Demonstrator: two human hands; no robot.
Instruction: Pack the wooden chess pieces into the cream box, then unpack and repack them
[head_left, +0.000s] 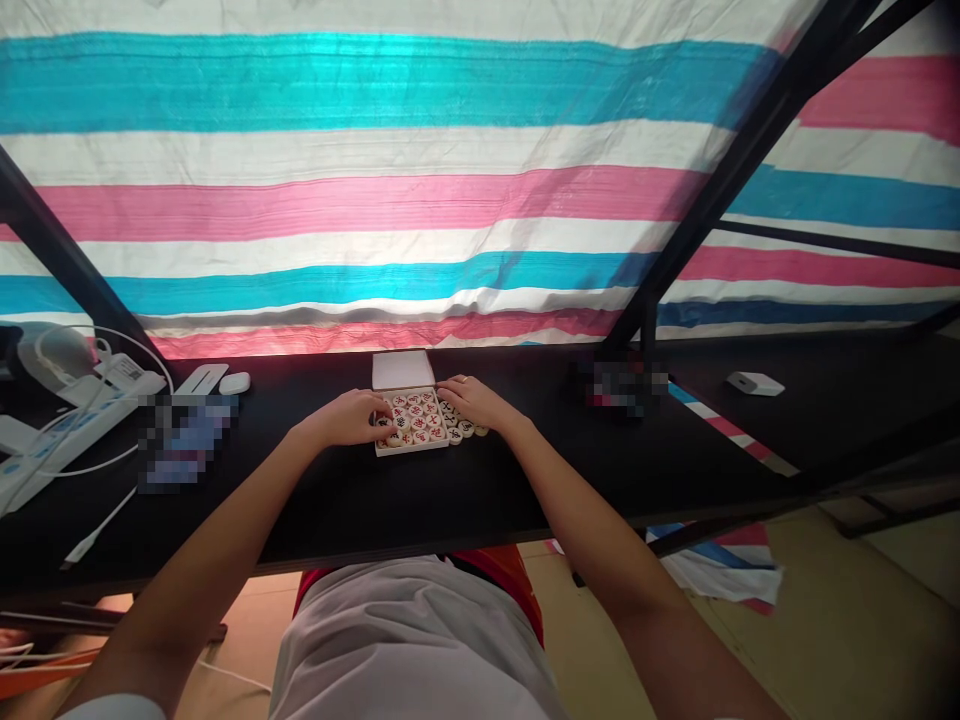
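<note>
An open white box [411,452] with its lid [403,370] folded back stands on the black table. Inside lie several round xiangqi pieces [417,422] with red characters. My left hand [351,417] reaches over the box's left side, thumb and fingers closed around a piece there; that piece is mostly covered. Against the right side of the box lie several loose xiangqi pieces [455,436] with dark characters. Over these rests my right hand [478,402], a ring on one finger, its fingers stretched out and partly hiding the pieces.
Toward the left are a power strip [75,440] with cables, a white earbud case [235,383], a blurred-out item [187,445] and a cable plug [82,548]. A blurred dark object [615,385] and a white adapter [755,384] lie right. Black frame bars [697,200] rise before striped sheeting [375,90].
</note>
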